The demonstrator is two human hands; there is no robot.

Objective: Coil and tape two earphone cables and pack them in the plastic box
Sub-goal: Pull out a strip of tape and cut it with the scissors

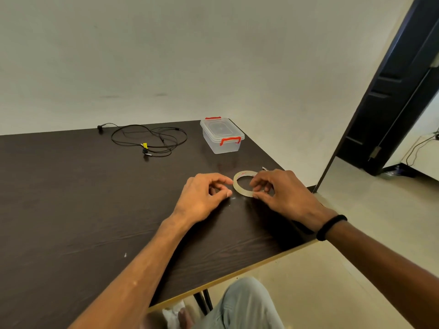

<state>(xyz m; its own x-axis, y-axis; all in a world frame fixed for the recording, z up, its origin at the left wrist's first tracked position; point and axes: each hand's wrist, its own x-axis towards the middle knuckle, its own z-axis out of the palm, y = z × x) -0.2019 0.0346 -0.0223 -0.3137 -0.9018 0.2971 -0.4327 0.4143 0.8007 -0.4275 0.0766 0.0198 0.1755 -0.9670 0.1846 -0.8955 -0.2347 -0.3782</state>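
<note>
Tape roll (242, 184) near table edge (273, 257)

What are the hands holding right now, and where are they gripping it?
The right hand pinches the tape roll at its near right rim. The left hand has its fingertips at the roll's left edge; whether it grips anything cannot be told.

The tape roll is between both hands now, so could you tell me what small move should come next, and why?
Probably peel a short strip free: the right hand pinches the tape roll and the left hand has its fingertips at the rim. The earphone cables lie loose and uncoiled, and the plastic box is closed.
</note>
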